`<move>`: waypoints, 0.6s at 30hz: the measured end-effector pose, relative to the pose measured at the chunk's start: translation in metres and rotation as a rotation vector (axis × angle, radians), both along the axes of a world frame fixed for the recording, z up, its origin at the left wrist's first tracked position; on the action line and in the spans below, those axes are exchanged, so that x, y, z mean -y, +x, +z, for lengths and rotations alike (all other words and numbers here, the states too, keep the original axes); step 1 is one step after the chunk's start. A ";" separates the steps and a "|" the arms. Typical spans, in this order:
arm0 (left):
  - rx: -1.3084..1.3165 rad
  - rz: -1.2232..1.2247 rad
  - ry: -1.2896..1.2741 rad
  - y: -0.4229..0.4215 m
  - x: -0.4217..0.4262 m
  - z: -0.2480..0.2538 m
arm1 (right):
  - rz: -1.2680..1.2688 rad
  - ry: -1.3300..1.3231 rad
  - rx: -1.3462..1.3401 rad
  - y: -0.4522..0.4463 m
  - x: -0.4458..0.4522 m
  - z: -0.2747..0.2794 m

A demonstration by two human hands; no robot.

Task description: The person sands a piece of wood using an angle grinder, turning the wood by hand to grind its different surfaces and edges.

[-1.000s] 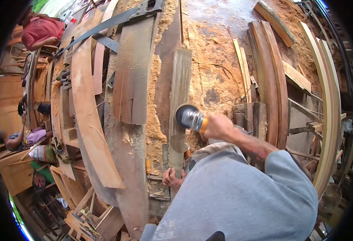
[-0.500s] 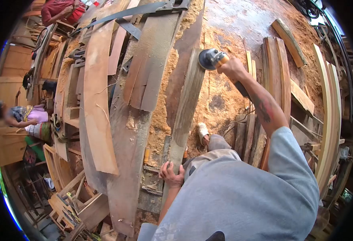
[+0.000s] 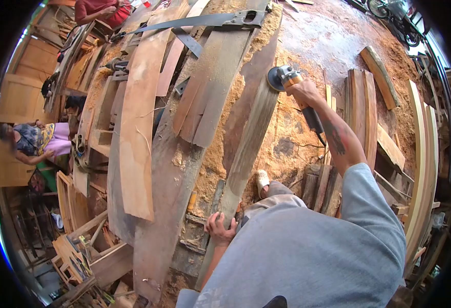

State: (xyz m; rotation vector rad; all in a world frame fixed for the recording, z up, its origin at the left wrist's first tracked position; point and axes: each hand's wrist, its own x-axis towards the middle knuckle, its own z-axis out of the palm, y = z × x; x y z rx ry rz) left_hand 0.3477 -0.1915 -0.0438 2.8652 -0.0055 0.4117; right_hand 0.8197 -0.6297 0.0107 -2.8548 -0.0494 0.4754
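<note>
My right hand (image 3: pixel 303 91) is wrapped around an angle grinder (image 3: pixel 289 73) with a metal head, orange collar and dark body. Its round disc (image 3: pixel 275 79) meets the far right edge of a long, weathered wooden plank (image 3: pixel 250 138). At the plank's near end, close to my body, my left hand (image 3: pixel 220 229) grips the wood, fingers bent over it and thumb apart. Just left of that hand is a yellow-handled tool (image 3: pixel 192 201). The underside of the plank is hidden.
A handsaw (image 3: pixel 205 21) lies across boards at the upper left. Another long board (image 3: pixel 139 128) rests left of my plank. Stacked beams (image 3: pixel 361 102) and sawdust (image 3: pixel 287 123) are on the right. Two people (image 3: pixel 33 141) (image 3: pixel 101 11) are at the left. A motorcycle (image 3: pixel 397 20) stands upper right.
The whole view has shifted, so the far boards sit lower and further right. The grinder's disc stays at the plank's far right edge; my left hand keeps its place on the near end.
</note>
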 end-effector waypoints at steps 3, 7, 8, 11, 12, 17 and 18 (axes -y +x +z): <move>-0.002 0.000 0.003 0.001 0.000 -0.002 | -0.456 0.224 -0.026 -0.007 -0.005 0.001; 0.005 -0.017 -0.017 -0.001 -0.002 -0.006 | -0.381 0.286 -0.012 0.000 0.006 0.002; -0.006 -0.006 -0.014 -0.002 -0.002 -0.007 | -0.469 0.300 -0.069 -0.020 -0.014 0.050; 0.023 -0.018 0.002 -0.002 -0.002 -0.010 | -0.459 0.357 -0.021 -0.018 -0.009 0.024; 0.017 -0.020 0.004 -0.004 -0.001 -0.008 | -0.396 0.311 -0.066 -0.012 -0.009 0.027; 0.016 -0.019 0.011 0.002 0.000 -0.003 | -0.423 0.329 -0.049 0.000 -0.016 0.036; 0.014 -0.004 0.007 0.001 0.002 -0.003 | -0.350 0.360 -0.072 0.004 -0.018 0.020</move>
